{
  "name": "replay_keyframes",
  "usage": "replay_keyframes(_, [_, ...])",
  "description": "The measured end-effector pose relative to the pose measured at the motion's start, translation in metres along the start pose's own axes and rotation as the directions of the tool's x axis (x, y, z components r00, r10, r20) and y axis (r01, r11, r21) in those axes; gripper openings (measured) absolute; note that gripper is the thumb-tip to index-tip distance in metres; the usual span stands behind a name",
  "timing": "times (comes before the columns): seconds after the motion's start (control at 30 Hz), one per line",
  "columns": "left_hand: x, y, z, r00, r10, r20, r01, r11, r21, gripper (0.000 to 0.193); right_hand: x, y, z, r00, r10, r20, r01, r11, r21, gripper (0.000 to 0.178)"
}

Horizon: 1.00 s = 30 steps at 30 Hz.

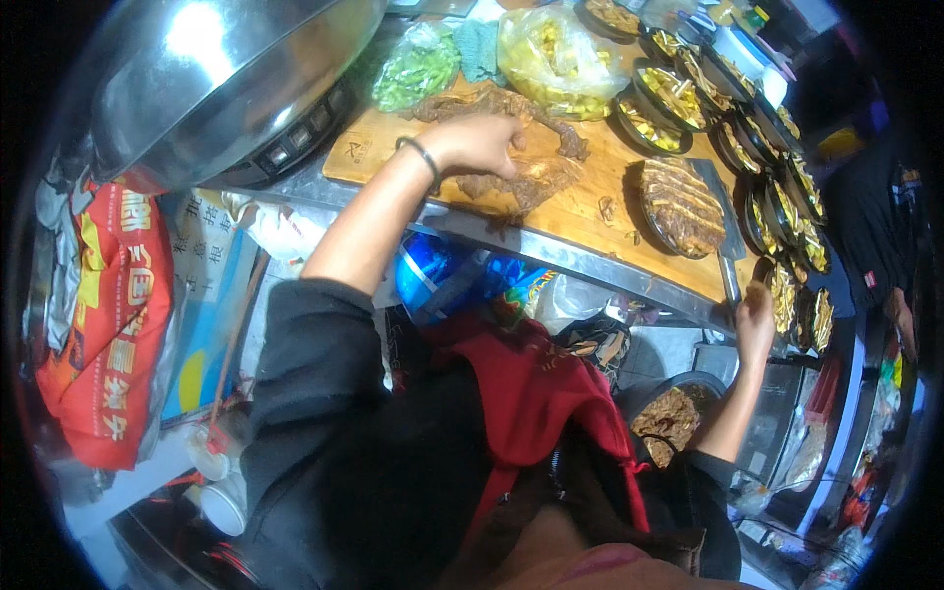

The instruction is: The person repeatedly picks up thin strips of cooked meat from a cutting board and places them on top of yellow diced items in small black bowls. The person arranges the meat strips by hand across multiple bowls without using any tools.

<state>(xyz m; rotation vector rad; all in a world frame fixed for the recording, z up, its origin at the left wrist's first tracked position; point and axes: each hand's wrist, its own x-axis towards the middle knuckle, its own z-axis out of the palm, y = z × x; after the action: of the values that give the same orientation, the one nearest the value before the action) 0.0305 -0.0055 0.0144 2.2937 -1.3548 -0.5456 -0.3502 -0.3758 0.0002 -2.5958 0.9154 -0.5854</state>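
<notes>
My left hand is over brown meat lying flat on a wooden cutting board. Its fingers curl down onto the meat, and their tips are partly hidden. Gripped in my right hand, at the board's right end, is the handle of a knife with a wide, dark blade. The blade rests beside a round black bowl topped with sliced brown meat, and its near part touches or overlaps the bowl's edge. Small meat scraps lie between the bowl and the larger meat.
Several black bowls of yellow and brown food crowd the far right. Behind the board sit a bag of yellow pieces and a bag of green vegetables. A large metal dome stands left. Below right is a pot of brown food.
</notes>
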Motion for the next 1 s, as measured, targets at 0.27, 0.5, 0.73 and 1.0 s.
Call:
replay_keyframes(0.27, [0.013, 0.010, -0.027, 0.983, 0.061, -0.172, -0.060, 0.998, 0.011, 0.025, -0.002, -0.012, 0.017, 0.991, -0.088, 0.097, 0.114, 0.947, -0.301, 0.071])
replay_keyframes(0.5, [-0.001, 0.022, -0.002, 0.742, 0.306, -0.596, -0.109, 0.933, 0.343, 0.026, 0.013, -0.023, 0.019, 0.973, -0.129, 0.190, 0.156, 0.978, -0.137, 0.080])
replay_keyframes(0.73, [-0.058, 0.039, 0.053, 0.880, 0.345, -0.326, -0.253, 0.923, 0.291, 0.026, 0.008, 0.008, -0.010, 0.976, 0.034, 0.215, -0.120, 0.908, 0.401, 0.068])
replay_keyframes(1.0, [-0.058, 0.013, 0.053, 0.608, 0.427, -0.669, -0.208, 0.899, 0.385, 0.027, -0.050, -0.009, -0.023, 0.993, 0.109, -0.032, -0.024, 0.481, 0.877, 0.053])
